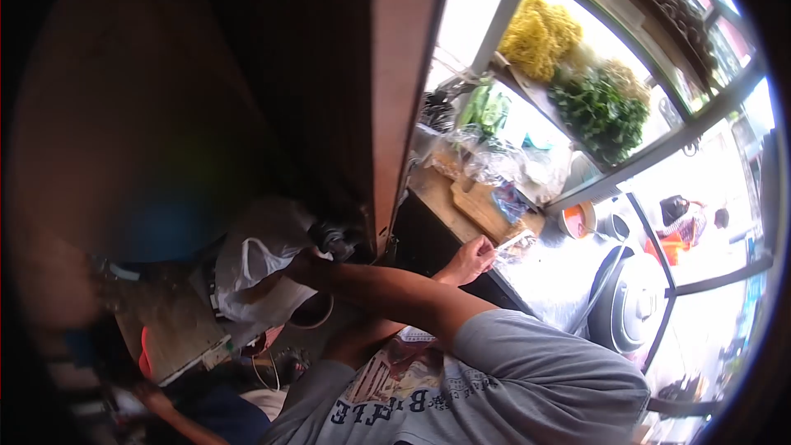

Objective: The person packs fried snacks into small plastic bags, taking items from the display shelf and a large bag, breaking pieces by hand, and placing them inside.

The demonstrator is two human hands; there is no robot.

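My arms cross in front of my grey shirt, the right over the left. My right hand (306, 270) is at a white plastic bag (262, 284) on the left. Shadow hides its fingers, so its grip cannot be made out. My left hand (472, 260) reaches to the counter edge on the right, with its fingers curled together. At its fingertips is a small pale piece, too unclear to name, beside a clear plastic packet (517, 245). A wooden cutting board (480, 210) lies just beyond, with a dark blue plastic packet (508, 203) on it.
Yellow noodles (540, 33) and leafy greens (606, 107) fill a glass case. Plastic bags (486, 156) lie behind the board. A large lidded pot (630, 301) stands at right. A tall wooden panel (395, 99) divides the view. Another person's arm (173, 412) shows at lower left.
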